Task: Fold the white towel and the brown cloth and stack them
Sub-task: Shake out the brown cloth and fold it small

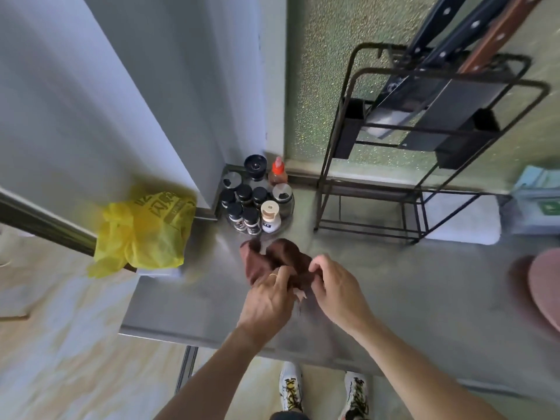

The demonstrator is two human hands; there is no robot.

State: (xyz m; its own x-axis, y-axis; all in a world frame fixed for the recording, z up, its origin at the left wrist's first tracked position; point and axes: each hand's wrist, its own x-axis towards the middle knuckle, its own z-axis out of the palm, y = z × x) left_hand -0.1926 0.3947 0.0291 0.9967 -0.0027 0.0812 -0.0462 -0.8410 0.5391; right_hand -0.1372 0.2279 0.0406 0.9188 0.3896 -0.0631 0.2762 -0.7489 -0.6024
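Observation:
The brown cloth (274,257) is bunched up above the steel counter (409,286), near its left part. My left hand (268,298) grips the cloth's near left side, a ring on one finger. My right hand (336,286) pinches the cloth's near right edge. Both hands hold it close together, and part of the cloth is hidden behind the fingers. A white towel (463,216) lies flat on the counter under the black wire rack (424,140) at the back right.
Several spice jars and a sauce bottle (257,201) stand in the back corner just beyond the cloth. A yellow plastic bag (145,231) hangs off a rail at the left. Knives sit in the rack. A pink round object (542,286) lies at the right edge.

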